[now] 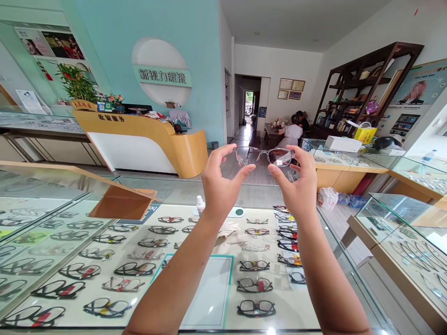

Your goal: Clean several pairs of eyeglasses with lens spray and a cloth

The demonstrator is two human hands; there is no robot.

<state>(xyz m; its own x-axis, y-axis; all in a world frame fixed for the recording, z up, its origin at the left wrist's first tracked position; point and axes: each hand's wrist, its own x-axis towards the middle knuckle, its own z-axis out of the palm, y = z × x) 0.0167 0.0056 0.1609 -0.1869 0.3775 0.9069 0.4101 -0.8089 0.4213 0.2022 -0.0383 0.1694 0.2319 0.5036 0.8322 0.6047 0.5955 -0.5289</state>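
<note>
A pair of eyeglasses (264, 152) with a thin, clear greyish frame is held up level in front of me, above the far edge of the glass display case (164, 194). My left hand (223, 179) pinches its left end, the thumb below the lens. On the other end my right hand (295, 179) has the same kind of grip, thumb under the right lens. Both hands are closed on the frame. Beneath my forearms, rows of eyeglasses (256, 284) lie inside the case. A white spray bottle (200, 204) and a crumpled pale cloth (228, 229) are just beyond my left wrist.
A wooden tray-like board (120, 203) sits on the case at left. Further off stand a yellow and white counter (190, 151) and, at right, more glass cases (384, 223). Two people (291, 132) sit at a table at the back. Plastic bags (327, 198) rest on the floor.
</note>
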